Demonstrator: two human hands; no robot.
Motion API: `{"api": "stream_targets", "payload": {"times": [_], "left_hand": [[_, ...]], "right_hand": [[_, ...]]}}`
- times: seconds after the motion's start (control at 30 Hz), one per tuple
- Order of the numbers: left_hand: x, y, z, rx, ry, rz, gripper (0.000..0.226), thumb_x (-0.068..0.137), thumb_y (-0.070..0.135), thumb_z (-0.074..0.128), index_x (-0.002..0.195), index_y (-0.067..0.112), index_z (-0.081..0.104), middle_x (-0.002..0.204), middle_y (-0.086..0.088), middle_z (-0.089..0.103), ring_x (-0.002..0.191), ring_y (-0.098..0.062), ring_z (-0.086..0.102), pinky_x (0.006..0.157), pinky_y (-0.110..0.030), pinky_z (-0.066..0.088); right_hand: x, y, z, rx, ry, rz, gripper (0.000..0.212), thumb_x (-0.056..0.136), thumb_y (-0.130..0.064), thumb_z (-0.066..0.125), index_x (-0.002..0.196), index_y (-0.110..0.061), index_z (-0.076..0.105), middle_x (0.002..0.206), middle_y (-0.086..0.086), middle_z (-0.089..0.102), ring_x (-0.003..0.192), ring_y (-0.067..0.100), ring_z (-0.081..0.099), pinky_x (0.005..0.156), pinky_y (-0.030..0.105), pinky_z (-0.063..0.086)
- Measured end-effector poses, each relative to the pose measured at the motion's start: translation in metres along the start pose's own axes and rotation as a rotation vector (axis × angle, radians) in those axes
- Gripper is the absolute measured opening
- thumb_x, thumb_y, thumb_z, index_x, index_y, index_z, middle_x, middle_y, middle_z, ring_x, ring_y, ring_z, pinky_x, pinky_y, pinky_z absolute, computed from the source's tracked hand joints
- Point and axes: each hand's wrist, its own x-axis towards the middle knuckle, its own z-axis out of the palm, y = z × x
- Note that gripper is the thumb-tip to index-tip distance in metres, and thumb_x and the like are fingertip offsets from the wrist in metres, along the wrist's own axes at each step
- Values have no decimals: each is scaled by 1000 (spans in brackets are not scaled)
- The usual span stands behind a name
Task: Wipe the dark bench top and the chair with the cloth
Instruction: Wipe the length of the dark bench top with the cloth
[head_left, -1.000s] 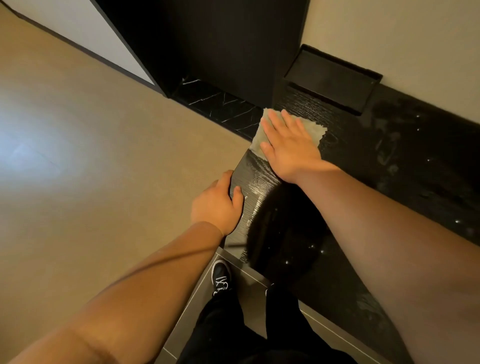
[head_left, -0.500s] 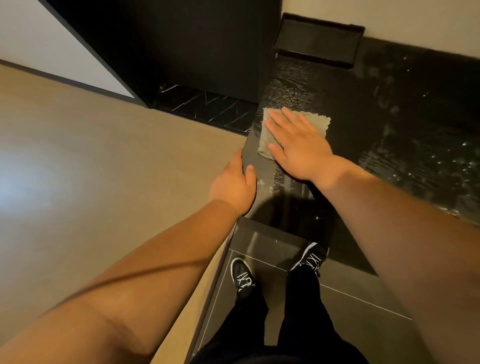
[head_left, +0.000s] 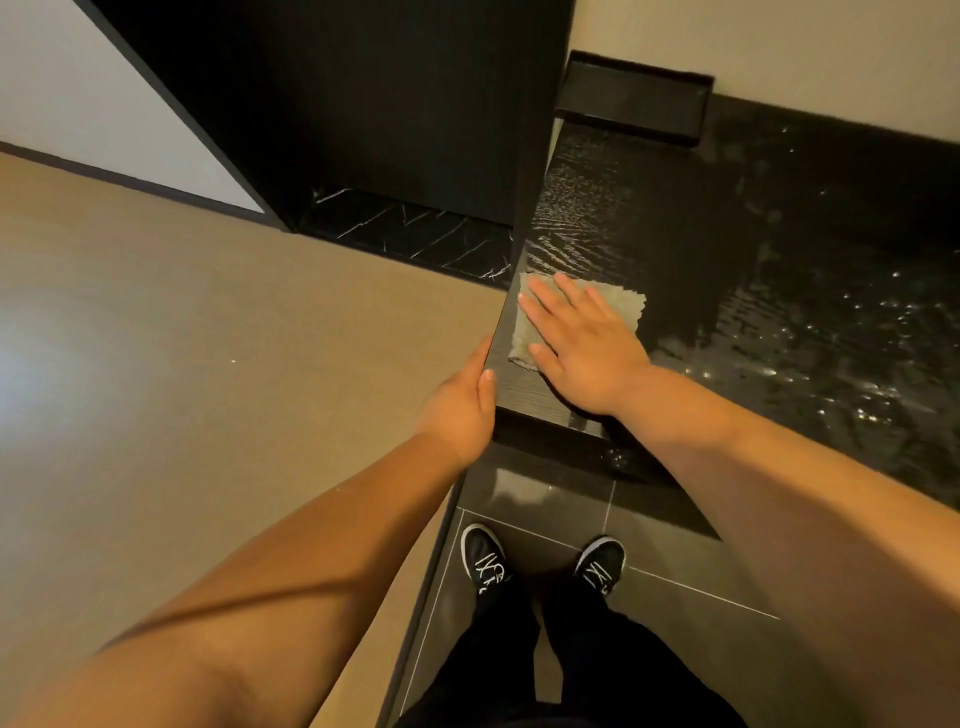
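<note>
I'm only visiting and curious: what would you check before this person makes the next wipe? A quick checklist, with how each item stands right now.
1. The cloth lies flat on the bench top: ok.
2. The right hand presses flat on the cloth: ok.
3. The left hand grips the edge of the bench top for support: ok.
4. The tray at the far end sits apart from the cloth: ok.
5. Surface to the right of the cloth is clean: not ok, glinting specks show.
6. The chair is within reach: cannot tell, none in view.
</note>
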Motion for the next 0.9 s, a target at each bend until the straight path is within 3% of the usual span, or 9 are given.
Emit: {"api": "stream_targets", "payload": {"times": [0.1,0.3,0.5,0.6,0.73,0.9], "left_hand": [[3,-2,-2,26,-20,-7,52,114,43,25,165,43,17,128,-5,68,100,-14,59,95,-41,54],[9,-8,-11,61,-151,14,56,114,45,21,167,44,4,140,-9,64,110,-22,61,97,-37,49],[14,-8,-26,215,-278,-10,61,113,50,20,166,46,-10,130,-16,68,108,-30,66,96,-41,51],[14,-7,-27,193,-258,-14,58,114,48,19,167,46,-4,134,-16,68,114,-31,65,97,-39,49],[18,-6,-29,188,-241,-45,58,114,45,25,169,40,8,138,-15,66,121,-32,62,103,-40,48],[19,-9,-39,333,-295,-8,58,114,47,24,169,41,6,127,-17,70,111,-35,65,94,-41,51]], "right_hand": [[25,13,-8,8,-4,3,67,109,-51,24,169,-23,9,176,-2,0,162,23,-6,130,43,-5],[57,8,-12,49,67,181,65,110,-45,22,168,-20,8,176,2,-2,162,29,-5,131,47,-2],[-20,-20,13,38,33,-41,64,110,-46,28,168,-19,16,176,2,5,162,26,-3,131,48,0],[-18,-8,12,42,-1,-64,65,110,-49,28,168,-22,16,176,-1,2,162,22,-6,131,45,-4],[10,-2,6,35,19,70,67,110,-52,22,169,-23,4,176,-2,-7,161,20,-14,129,42,-11],[2,-27,14,65,43,114,68,111,-49,21,168,-18,5,176,2,-7,161,26,-12,130,48,-7]]}}
